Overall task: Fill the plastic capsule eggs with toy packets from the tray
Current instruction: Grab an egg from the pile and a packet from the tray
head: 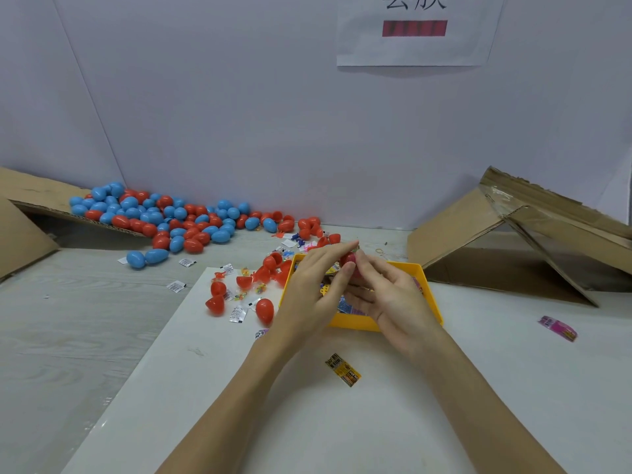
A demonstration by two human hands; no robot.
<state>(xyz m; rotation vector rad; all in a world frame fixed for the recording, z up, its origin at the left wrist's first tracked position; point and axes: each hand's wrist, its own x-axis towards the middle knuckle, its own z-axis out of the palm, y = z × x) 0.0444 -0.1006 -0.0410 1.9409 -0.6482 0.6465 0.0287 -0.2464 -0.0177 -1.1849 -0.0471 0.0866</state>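
Note:
Both hands meet over the yellow tray (362, 323), which holds several colourful toy packets. A red capsule egg (349, 260) sits between them. My left hand (316, 289) pinches it from the left with thumb and fingers, and my right hand (386, 295) holds it from the right, fingers curled round it. A bit of packet shows at the egg's top; most of the egg is hidden by fingers. Loose red eggs and egg halves (239, 292) lie left of the tray among small white packets.
A big pile of blue and red eggs (171, 217) lies at the back left on a cardboard flap. Folded cardboard (513, 241) stands at the right. A yellow packet (343, 369) and a pink packet (558, 328) lie on the white board.

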